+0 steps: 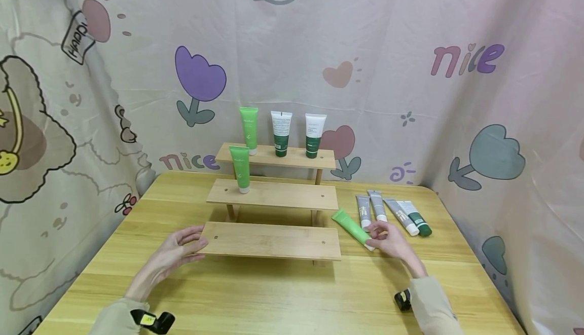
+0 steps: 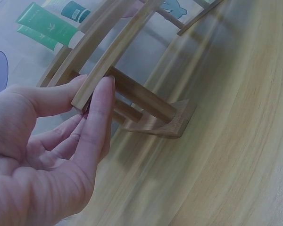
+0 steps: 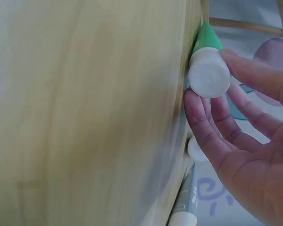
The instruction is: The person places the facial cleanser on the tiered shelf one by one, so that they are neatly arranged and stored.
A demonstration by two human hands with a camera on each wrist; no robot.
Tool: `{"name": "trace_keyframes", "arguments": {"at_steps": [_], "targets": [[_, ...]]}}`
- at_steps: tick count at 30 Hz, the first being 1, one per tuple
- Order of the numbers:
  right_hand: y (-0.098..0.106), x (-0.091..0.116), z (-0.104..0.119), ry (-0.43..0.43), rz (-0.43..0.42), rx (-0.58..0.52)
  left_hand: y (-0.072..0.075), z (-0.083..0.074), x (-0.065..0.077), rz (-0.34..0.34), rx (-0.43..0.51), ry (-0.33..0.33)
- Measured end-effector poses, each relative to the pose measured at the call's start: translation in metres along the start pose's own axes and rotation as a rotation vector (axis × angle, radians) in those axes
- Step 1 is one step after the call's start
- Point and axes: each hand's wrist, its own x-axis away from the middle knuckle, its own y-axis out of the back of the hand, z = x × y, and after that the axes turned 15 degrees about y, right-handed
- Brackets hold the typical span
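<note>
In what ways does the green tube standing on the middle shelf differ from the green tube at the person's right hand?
The middle-shelf tube stands upright, cap down; the right-hand tube is on its side, cap toward the person.
No hand touches the middle-shelf tube, while the right hand pinches the right-hand tube at its cap end.
Both are bright green with a white cap.
</note>
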Motion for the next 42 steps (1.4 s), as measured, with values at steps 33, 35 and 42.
{"name": "trace_keyframes", "arguments": {"at_steps": [33, 35, 42], "targets": [[0.0043, 0.0061, -0.0014, -0.008, 0.037, 0.029, -0.0015, 0.0014, 0.0003, 0.000, -0.002, 0.009], [0.0048, 0.0068, -0.0014, 0.000, 0.038, 0.017, -0.0018, 0.0011, 0.0005, -0.002, -0.002, 0.009], [0.0063, 0.0078, -0.0018, -0.015, 0.022, -0.099, -0.0028, 0.0001, 0.0006, -0.007, -0.001, 0.013]]}}
